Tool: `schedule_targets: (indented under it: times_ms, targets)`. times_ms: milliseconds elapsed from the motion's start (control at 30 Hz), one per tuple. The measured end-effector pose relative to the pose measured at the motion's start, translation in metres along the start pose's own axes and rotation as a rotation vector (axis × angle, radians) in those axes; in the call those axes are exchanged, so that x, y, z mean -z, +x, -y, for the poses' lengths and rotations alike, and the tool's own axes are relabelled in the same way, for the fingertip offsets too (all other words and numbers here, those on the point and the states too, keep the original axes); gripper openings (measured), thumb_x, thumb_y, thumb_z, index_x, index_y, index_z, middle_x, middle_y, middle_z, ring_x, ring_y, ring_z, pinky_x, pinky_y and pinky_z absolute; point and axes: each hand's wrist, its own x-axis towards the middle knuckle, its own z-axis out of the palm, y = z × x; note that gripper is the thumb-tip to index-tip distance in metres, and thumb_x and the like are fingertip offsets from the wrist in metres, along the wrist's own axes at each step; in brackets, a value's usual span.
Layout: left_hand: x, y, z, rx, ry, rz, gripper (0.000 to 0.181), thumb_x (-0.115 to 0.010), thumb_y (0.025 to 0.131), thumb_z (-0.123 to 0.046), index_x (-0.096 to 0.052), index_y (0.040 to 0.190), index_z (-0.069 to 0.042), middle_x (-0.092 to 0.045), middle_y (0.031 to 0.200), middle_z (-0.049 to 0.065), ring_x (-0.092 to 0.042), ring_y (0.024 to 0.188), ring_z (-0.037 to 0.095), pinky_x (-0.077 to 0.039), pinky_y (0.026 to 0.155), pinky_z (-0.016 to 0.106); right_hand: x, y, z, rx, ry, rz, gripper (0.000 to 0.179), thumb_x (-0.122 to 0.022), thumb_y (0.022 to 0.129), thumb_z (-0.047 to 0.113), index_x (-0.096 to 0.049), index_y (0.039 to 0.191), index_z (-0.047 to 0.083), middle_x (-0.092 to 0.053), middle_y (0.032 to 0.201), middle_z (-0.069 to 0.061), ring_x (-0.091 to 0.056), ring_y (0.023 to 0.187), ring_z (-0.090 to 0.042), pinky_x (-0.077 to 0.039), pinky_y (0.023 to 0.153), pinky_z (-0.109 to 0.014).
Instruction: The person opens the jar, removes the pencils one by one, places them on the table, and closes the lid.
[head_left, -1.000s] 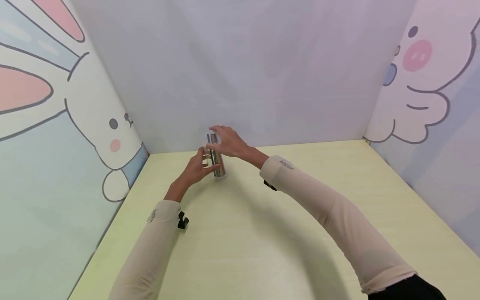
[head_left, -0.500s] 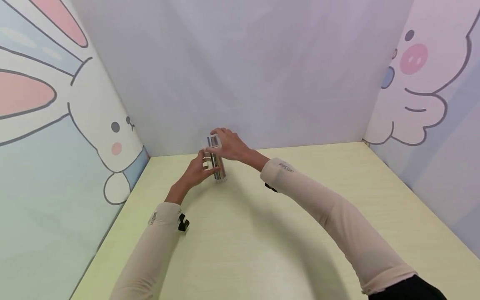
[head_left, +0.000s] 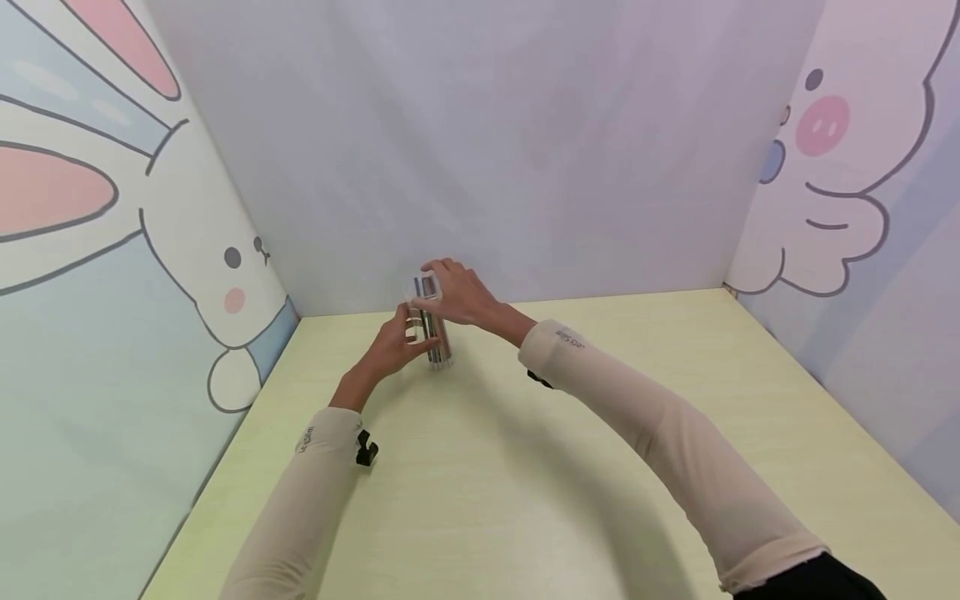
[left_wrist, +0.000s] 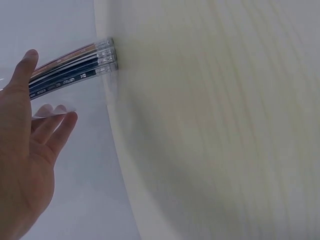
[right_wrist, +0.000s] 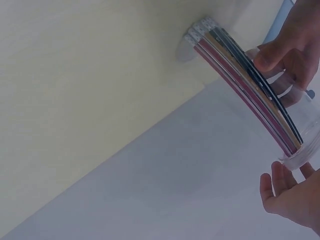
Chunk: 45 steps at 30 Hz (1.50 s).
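A slim clear plastic container (head_left: 442, 342) stands at the table's back, leaning slightly left, with several long pens or pencils (right_wrist: 250, 90) inside. Their barrels are dark blue, orange, red and silvery, with clear ends at the bottom (left_wrist: 106, 56). My left hand (head_left: 386, 346) grips the container's side, thumb in front and fingers curved around the clear wall. At the upper end, my right hand (head_left: 465, 293) holds the container by its rim (right_wrist: 300, 160), thumb and fingers spread around it. The right palm hides part of the top.
The pale yellow table (head_left: 450, 483) reaches back to a plain greyish wall (head_left: 510, 150) close behind the container. Side walls carry a rabbit drawing (head_left: 202, 250) on the left and a pink-nosed animal (head_left: 847, 150) on the right. A black clip (head_left: 366, 448) sits at the left cuff.
The head view has tilted a little, so everything sits slightly lower in it. Both hands keep their hold on the container, which stays in about the same place.
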Motion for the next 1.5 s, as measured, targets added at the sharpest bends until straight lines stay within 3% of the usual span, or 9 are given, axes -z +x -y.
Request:
schedule_targets:
  times_ms: [533, 700, 833, 1033, 1500]
  targets:
    - [-0.0006, 0.0009, -0.0018, 0.011, 0.024, -0.005, 0.076, -0.078, 0.096, -0.032, -0.029, 0.149, -0.008, -0.047, 0.149, 0.02, -0.051, 0.138, 0.039, -0.052, 0.11, 0.051, 0.003, 0.0005, -0.0018, 0.015, 0.042, 0.036, 0.063, -0.067, 0.1, 0.047, -0.05, 0.15, 0.013, -0.058, 0.143, -0.008, -0.057, 0.125, -0.027, -0.053, 0.1, -0.044]
    - [-0.0009, 0.0015, -0.0031, 0.009, 0.01, 0.001, 0.077, -0.079, 0.095, -0.033, -0.03, 0.149, -0.008, -0.046, 0.149, 0.021, -0.049, 0.139, 0.039, -0.052, 0.111, 0.051, 0.006, 0.0, 0.0001, 0.027, 0.022, 0.054, 0.063, -0.065, 0.102, 0.044, -0.046, 0.154, 0.014, -0.055, 0.148, -0.01, -0.056, 0.129, -0.028, -0.051, 0.106, -0.046]
    - [-0.0006, 0.0011, -0.0035, 0.016, 0.017, 0.003, 0.08, -0.078, 0.095, -0.034, -0.027, 0.152, -0.008, -0.044, 0.153, 0.02, -0.047, 0.141, 0.039, -0.051, 0.112, 0.05, 0.0058, 0.0011, 0.0015, 0.016, -0.015, 0.058, 0.071, -0.065, 0.1, 0.05, -0.043, 0.157, 0.013, -0.048, 0.155, -0.012, -0.051, 0.136, -0.029, -0.047, 0.112, -0.049]
    - [0.0005, 0.0003, -0.0036, 0.023, 0.036, 0.003, 0.084, -0.077, 0.096, -0.032, -0.024, 0.156, -0.009, -0.044, 0.152, 0.021, -0.046, 0.142, 0.042, -0.051, 0.111, 0.051, 0.0031, 0.0032, 0.0009, -0.01, -0.053, 0.011, 0.078, -0.068, 0.095, 0.059, -0.049, 0.153, 0.011, -0.055, 0.142, -0.014, -0.056, 0.124, -0.028, -0.052, 0.102, -0.045]
    - [-0.001, 0.0021, -0.0024, 0.027, 0.032, 0.003, 0.079, -0.078, 0.096, -0.033, -0.028, 0.15, -0.006, -0.044, 0.151, 0.022, -0.045, 0.142, 0.044, -0.051, 0.111, 0.05, 0.0074, 0.0025, 0.0012, 0.039, 0.033, 0.061, 0.062, -0.065, 0.103, 0.041, -0.046, 0.155, 0.013, -0.055, 0.148, -0.012, -0.057, 0.127, -0.028, -0.052, 0.104, -0.044]
